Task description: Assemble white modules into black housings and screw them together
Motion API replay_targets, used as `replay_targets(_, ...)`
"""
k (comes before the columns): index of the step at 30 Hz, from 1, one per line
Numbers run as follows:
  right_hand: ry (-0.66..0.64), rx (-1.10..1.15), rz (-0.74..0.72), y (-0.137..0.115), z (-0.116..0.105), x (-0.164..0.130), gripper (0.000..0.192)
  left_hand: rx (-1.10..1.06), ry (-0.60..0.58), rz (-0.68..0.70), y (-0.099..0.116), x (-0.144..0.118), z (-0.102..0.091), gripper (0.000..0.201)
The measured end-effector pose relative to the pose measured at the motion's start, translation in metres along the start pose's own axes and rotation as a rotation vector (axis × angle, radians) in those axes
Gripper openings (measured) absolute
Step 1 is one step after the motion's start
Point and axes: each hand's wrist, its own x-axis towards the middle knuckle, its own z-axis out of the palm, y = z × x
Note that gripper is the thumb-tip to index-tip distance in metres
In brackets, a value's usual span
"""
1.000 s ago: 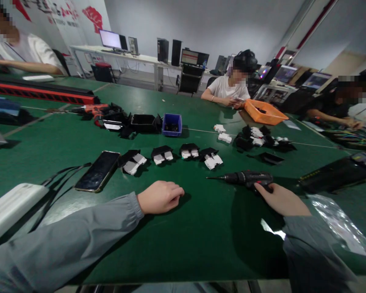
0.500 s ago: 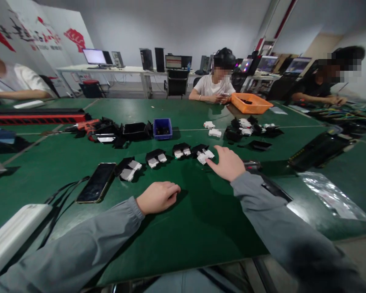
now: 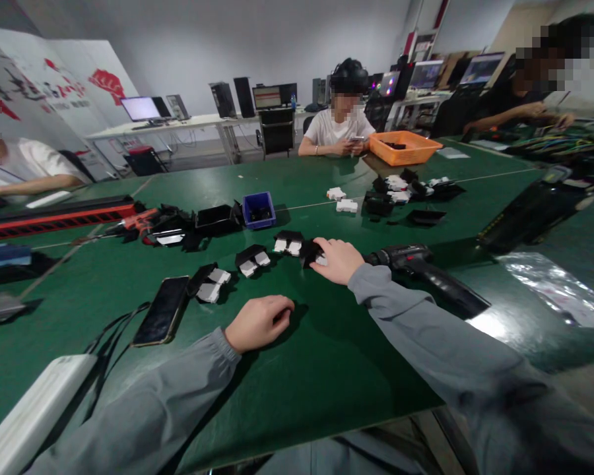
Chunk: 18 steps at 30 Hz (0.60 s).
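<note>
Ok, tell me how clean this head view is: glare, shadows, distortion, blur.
Head view: wide-angle distortion bows the green table and tilts the room; overhead light glares off the clear plastic bag and a patch of table beside the right sleeve; soft shadows sit under the left hand and right hand; the black-and-white parts stay sharp, while the faces are pixelated.

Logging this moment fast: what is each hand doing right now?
Left hand: loosely curled, resting on the green table, holding nothing.
Right hand: fingers on a black-and-white part; grip cannot be told.
</note>
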Motion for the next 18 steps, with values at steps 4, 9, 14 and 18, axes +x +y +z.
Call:
replay_targets(4, 0.033, 0.022, -0.208, -0.025, 0.002, -0.028, 0.054, -0.232, 0.216, -0.253, -0.008, 0.0, 0.001, 0.025)
replay_targets(9, 0.072, 0.076, -0.362, -0.057, 0.009, -0.056, 0.059, -0.236, 0.462, -0.38, -0.019, 0.004, 0.002, 0.033)
replay_targets(14, 0.059, 0.198, -0.474, -0.058, 0.011, -0.068, 0.067, -0.132, 0.376, -0.3, -0.014, 0.003, -0.001, 0.036)
replay_targets(18, 0.062, 0.218, -0.466, -0.034, 0.008, -0.074, 0.081, -0.184, 0.304, -0.269, -0.011, 0.001, -0.002, 0.04)
